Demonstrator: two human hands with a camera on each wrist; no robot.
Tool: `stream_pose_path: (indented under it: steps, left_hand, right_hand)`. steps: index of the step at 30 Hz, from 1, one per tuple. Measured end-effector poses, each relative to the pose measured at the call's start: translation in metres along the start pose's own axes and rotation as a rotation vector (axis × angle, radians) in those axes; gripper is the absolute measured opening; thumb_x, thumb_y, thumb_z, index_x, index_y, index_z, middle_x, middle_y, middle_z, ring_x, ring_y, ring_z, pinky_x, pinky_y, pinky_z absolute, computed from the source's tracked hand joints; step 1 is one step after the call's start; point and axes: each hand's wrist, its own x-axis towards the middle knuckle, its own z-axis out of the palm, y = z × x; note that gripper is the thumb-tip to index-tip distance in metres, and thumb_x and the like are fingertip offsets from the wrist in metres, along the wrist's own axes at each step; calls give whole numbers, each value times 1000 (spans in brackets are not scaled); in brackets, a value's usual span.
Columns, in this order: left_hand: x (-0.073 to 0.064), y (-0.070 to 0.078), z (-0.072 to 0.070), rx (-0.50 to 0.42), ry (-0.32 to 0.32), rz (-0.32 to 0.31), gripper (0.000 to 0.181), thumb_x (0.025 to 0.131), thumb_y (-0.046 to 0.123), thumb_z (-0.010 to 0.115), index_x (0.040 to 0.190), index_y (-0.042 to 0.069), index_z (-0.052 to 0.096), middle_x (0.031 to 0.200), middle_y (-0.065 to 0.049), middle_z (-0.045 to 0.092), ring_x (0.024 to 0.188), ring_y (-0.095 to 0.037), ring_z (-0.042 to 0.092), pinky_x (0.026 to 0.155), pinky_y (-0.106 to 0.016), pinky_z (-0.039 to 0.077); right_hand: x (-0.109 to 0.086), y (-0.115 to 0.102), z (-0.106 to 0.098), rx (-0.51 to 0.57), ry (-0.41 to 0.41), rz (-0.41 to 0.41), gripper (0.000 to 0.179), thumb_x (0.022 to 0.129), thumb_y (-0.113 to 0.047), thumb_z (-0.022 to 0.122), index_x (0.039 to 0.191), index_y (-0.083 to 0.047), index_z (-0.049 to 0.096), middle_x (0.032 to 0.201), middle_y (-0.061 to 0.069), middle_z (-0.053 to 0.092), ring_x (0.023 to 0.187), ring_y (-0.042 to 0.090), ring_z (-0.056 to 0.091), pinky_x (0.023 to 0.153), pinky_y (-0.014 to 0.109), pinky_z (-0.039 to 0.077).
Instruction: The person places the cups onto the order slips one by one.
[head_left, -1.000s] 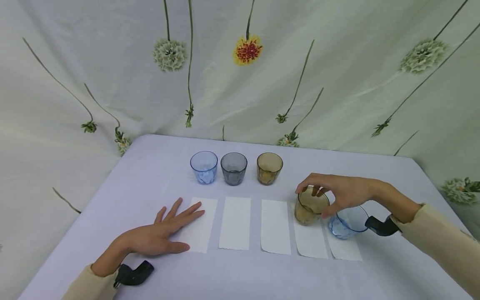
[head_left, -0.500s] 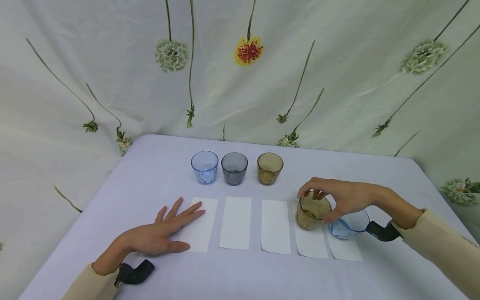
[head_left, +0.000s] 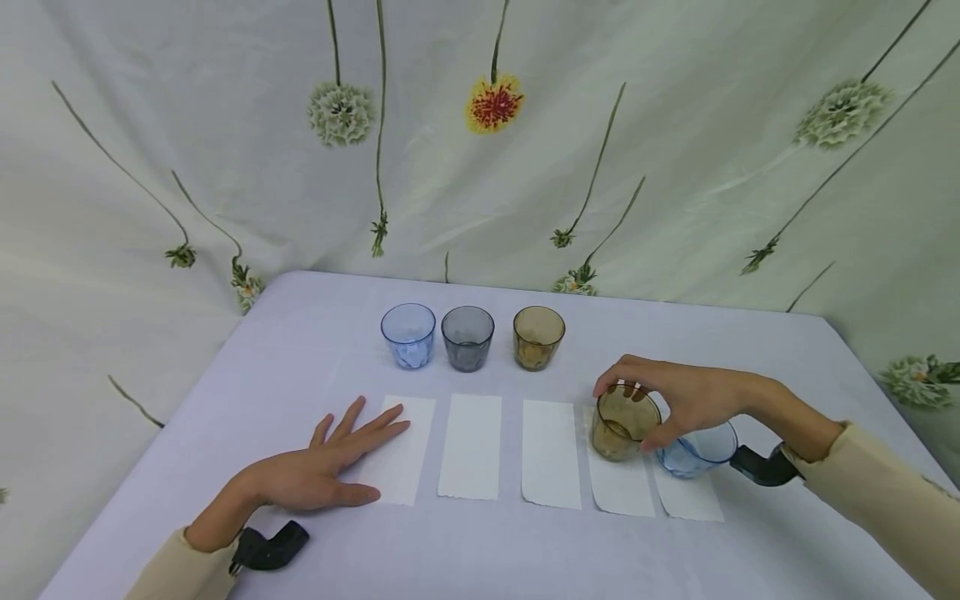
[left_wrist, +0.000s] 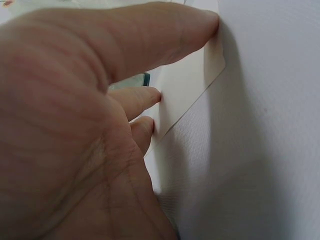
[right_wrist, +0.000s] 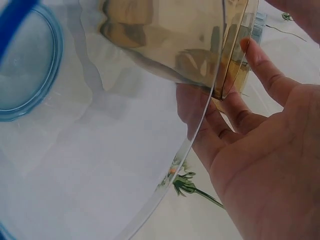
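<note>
Head: roughly two of five by the look of it. Blue tumbler (head_left: 693,458) upright on the rightmost of five paper strips (head_left: 469,454); right hand (head_left: 697,392) pinches the amber tumbler (head_left: 615,437) over the next; can't tell if its base is fully down. Back row holds three more: pale blue glass (head_left: 411,342), gray glass (head_left: 468,343), brown glass (head_left: 537,343). White tablecloth (head_left: 420,558), flower-print backdrop (head_left: 675,67) behind.

Left wrist: left hand (left_wrist: 85,115) well apart from the right, fingers extended, grasping nothing, touching the leftmost strip.

Right wrist: fingers curled round the amber tumbler, blue tumbler's rim crossing up close.
</note>
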Motion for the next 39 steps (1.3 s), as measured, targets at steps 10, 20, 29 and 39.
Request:
stream_pose_path:
  steps: [10,20,29,39]
  left_hand:
    - [0,0,0,-2,6,-2,81,94,38,67,161,26,23,170,-3,5,150,-40,-28,108,-69,-24]
    - [-1,2,0,-1,4,3,81,94,38,67,161,26,23,170,-4,5,149,-41,-28,108,-69,-24]
    - [-2,2,0,5,13,16,81,94,38,67,161,25,23,170,-4,5,149,-42,-27,108,-70,-24]
    - [-2,2,0,4,9,9,81,94,39,67,161,26,23,170,-3,5,149,-41,-27,108,-70,-24]
  right_hand:
    - [-2,-2,2,1,3,23,69,83,-31,83,140,-22,45,137,5,45,122,29,49,100,36,48]
    - [-5,-4,6,-6,20,33,70,83,-27,83,141,-23,44,138,4,45,124,28,47,102,37,46]
    - [-19,0,9,-77,136,20,78,84,-39,81,149,-27,40,146,-1,45,126,21,50,99,42,49]
    - [-46,12,12,-37,321,-96,66,89,-19,77,146,-17,44,144,-2,48,129,4,47,104,27,45]
